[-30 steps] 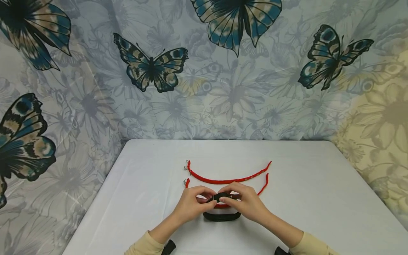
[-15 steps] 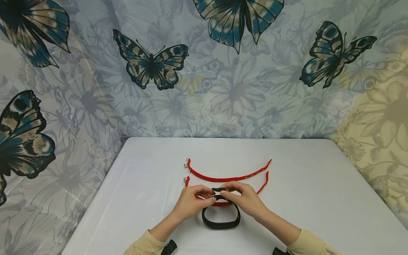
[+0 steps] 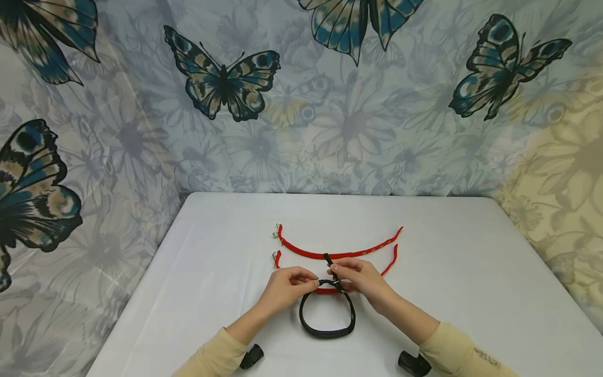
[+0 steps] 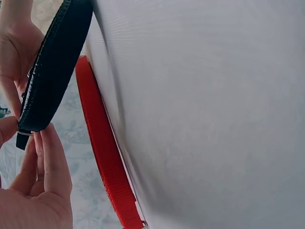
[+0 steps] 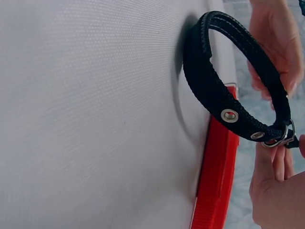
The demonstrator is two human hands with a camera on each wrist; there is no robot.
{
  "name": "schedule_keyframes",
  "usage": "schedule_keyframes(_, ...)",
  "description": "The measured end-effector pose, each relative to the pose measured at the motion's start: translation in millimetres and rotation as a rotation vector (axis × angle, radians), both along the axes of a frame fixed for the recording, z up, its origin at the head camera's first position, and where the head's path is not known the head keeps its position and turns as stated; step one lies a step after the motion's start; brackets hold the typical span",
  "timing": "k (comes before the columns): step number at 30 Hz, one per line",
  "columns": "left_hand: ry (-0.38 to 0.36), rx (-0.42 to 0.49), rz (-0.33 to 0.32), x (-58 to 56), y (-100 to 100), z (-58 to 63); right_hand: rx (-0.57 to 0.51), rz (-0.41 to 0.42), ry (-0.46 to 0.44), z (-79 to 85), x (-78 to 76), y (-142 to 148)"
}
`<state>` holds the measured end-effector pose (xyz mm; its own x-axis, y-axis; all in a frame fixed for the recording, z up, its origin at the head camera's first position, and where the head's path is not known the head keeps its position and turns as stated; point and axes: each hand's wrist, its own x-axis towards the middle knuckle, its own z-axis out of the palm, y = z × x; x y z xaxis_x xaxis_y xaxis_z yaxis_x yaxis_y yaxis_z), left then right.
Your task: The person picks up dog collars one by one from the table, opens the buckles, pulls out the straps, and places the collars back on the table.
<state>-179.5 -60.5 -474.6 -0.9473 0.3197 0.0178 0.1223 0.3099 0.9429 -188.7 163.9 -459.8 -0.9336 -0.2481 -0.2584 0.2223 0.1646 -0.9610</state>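
A black collar (image 3: 327, 334) with metal eyelets is bent into a loop between the two hands, above the white table. Its metal buckle (image 5: 286, 136) sits at the right hand's fingers, with the strap passing through it. My left hand (image 3: 287, 289) pinches the collar just left of the buckle. My right hand (image 3: 367, 280) pinches it at the buckle, and the strap's loose end (image 3: 327, 258) sticks up beyond those fingers. Directly behind the loop lies a red collar (image 3: 394, 256), its middle partly hidden by the hands and the black collar.
A second red collar (image 3: 325, 256) lies curved farther back on the white table (image 3: 226, 235), metal fittings at its left end. Black wrist-worn devices (image 3: 252, 356) show at both sleeves. Butterfly-patterned fabric (image 3: 221, 157) hangs behind the table.
The black loop has come into fuller view, swinging from nearly edge-on to a round shape. Its strap end now points up past the right hand. Head view has tilted slightly down.
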Motion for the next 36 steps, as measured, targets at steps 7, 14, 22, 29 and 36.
schedule_keyframes(7,0.017,-0.046,-0.022,-2.3,1.9,2.0,-0.051,-0.012,-0.037,-1.1,-3.7,-0.4)
schedule_keyframes(14,0.039,-0.059,-0.032,-4.3,5.7,1.7,-0.084,-0.014,-0.053,-1.4,-3.9,-3.6)
schedule_keyframes(22,0.044,-0.052,-0.057,-6.9,8.7,0.1,-0.124,-0.017,-0.068,0.6,-3.3,-9.9)
schedule_keyframes(29,-0.007,-0.071,-0.072,-10.5,8.5,1.0,-0.194,-0.046,-0.104,-0.9,-4.1,-15.0)
schedule_keyframes(36,-0.082,-0.067,-0.093,-13.5,8.6,1.9,-0.394,-0.093,-0.240,-1.9,-4.1,-14.0)
